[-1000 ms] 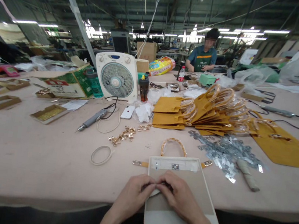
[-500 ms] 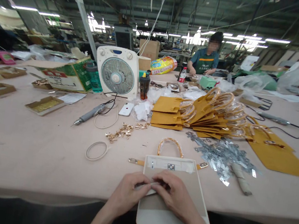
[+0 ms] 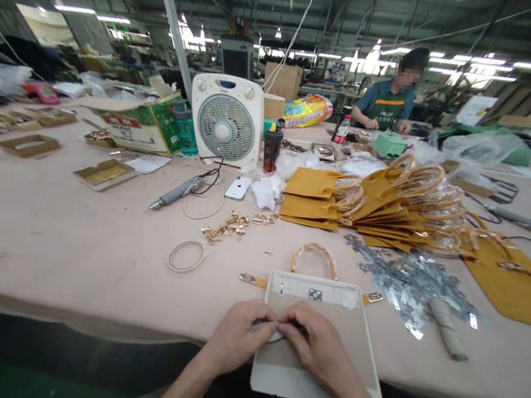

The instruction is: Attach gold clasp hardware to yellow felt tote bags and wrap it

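In front of me a bag panel [image 3: 322, 355], beige with a white edge, lies over the table's front edge. Its far end carries a small metal plate [image 3: 315, 295], a plastic-wrapped orange handle [image 3: 317, 252] and side straps with metal ends. My left hand [image 3: 241, 334] and my right hand [image 3: 314, 341] meet above the panel, fingertips pinched together. Between them shows part of a pale, thin, round-edged thing [image 3: 277, 336]; the fingers cover most of it. Both hands are closed on it.
A tape roll [image 3: 187, 257] and gold-coloured fittings [image 3: 226, 228] lie to the left, with an electric screwdriver [image 3: 174, 194] and box fan [image 3: 226, 124] behind. Metal plates [image 3: 412, 282] and stacked yellow bag panels [image 3: 312, 199] lie to the right. A co-worker [image 3: 388, 104] is across the table.
My view has swung slightly left, so everything sits further right in it. My fingertips have come closer together, and less of the pale thing shows between them.
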A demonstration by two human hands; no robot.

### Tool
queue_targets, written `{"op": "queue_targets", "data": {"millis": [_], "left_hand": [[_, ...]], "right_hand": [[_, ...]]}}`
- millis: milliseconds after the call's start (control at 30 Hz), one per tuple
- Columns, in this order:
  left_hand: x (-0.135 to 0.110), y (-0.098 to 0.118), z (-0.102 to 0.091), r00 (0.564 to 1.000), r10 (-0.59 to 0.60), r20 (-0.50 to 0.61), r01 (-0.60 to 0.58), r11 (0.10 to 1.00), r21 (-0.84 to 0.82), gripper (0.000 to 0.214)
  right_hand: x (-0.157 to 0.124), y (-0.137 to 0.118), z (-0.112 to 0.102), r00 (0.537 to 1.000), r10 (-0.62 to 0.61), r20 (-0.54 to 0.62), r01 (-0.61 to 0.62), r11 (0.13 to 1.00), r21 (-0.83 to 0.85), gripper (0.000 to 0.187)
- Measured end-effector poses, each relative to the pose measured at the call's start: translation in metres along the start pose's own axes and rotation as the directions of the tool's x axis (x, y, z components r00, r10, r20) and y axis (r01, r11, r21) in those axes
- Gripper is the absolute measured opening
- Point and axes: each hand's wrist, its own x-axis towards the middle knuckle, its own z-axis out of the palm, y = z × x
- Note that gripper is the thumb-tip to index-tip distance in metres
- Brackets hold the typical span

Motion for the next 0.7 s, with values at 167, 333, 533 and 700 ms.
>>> {"op": "queue_targets", "data": {"millis": [167,333,533,700], "left_hand": [[0.000,0.003,-0.001,1.000,-0.020,0.009,0.020,0.998,-0.059,0.017],[0.001,0.001,0.000,0.997,-0.069,-0.022,0.065,0.989,-0.134,0.017],[0.006,-0.005,-0.003,0.986,-0.165,-0.034,0.153,0.962,-0.227,0.027],[0.009,-0.002,-0.002,0.990,-0.143,0.004,0.142,0.982,-0.123,0.024]], "right_hand": [[-0.001,-0.006,-0.002,0.999,0.018,0.042,-0.018,1.000,-0.006,0.011],[0.001,-0.003,0.005,1.000,-0.009,0.023,0.009,1.000,0.003,0.012],[-0.009,0.003,0.024,0.959,-0.254,-0.124,0.260,0.965,0.038,0.014],[-0.017,0.013,-0.021,0.955,-0.132,-0.267,0.173,0.975,0.137,0.009]]}}
